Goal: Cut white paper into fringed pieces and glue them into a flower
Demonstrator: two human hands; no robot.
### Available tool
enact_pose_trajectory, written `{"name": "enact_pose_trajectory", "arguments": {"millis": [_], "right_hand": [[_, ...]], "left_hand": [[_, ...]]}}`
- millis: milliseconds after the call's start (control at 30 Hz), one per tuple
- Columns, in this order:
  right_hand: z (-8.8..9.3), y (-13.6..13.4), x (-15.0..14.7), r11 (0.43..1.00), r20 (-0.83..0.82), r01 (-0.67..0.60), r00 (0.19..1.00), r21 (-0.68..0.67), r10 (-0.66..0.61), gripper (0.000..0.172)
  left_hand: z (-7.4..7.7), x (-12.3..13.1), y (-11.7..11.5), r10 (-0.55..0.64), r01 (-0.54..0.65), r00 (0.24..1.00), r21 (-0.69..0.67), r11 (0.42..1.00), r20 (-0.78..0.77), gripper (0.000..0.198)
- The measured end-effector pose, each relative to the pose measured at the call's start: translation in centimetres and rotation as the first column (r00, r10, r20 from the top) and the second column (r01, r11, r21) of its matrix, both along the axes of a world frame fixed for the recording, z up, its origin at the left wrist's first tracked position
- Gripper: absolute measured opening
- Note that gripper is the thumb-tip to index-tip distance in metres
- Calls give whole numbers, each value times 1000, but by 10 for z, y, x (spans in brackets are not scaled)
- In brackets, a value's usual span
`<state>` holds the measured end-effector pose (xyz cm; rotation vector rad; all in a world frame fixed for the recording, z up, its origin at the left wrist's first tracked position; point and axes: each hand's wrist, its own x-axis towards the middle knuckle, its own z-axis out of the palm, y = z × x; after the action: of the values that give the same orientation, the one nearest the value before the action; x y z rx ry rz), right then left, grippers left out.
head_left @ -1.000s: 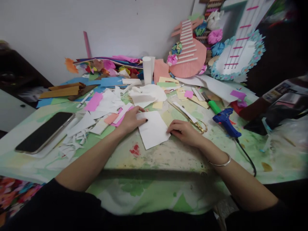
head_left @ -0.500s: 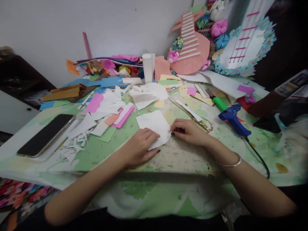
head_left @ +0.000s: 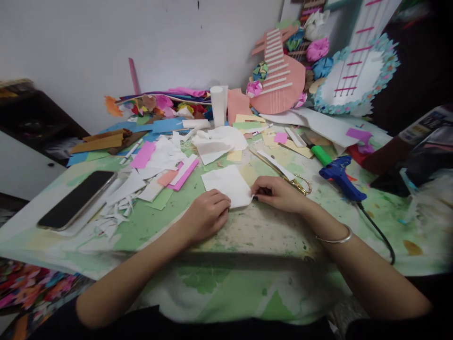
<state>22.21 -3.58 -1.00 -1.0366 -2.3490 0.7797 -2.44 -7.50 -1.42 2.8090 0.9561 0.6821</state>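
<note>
A white sheet of paper (head_left: 226, 184) lies on the green paint-stained table (head_left: 247, 236) in front of me. My left hand (head_left: 207, 216) curls its fingers over the sheet's near left edge. My right hand (head_left: 279, 193), with a silver bangle on the wrist, pinches the sheet's right corner. Gold-handled scissors (head_left: 286, 174) lie just beyond my right hand.
A blue glue gun (head_left: 339, 177) with a black cord lies at the right, beside a green marker (head_left: 320, 153). A black phone (head_left: 76, 199) rests at the left. Paper scraps (head_left: 159, 160), a white paper roll (head_left: 217, 105) and paper guitars (head_left: 283, 78) crowd the back.
My left hand came down from the sheet's far left corner to its near edge and curled its fingers there. My right hand stayed at the right corner. The view shifted slightly.
</note>
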Motion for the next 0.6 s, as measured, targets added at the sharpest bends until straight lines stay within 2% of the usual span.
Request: {"name": "enact_pose_trajectory", "arguments": {"millis": [200,333,600], "right_hand": [[1,-1,0,996,-2,-84,996,9,84,11],[-2,2,0,996,6,-89,996,12,89,11],[1,2,-7,998,98,3,995,55,-8,10]], "left_hand": [[-1,-5,0,72,-53,989,-143,988,129,13],[0,-12,-2,109,-53,975,-274,960,193,13],[-2,-16,-3,287,-238,951,-320,917,116,15]]}}
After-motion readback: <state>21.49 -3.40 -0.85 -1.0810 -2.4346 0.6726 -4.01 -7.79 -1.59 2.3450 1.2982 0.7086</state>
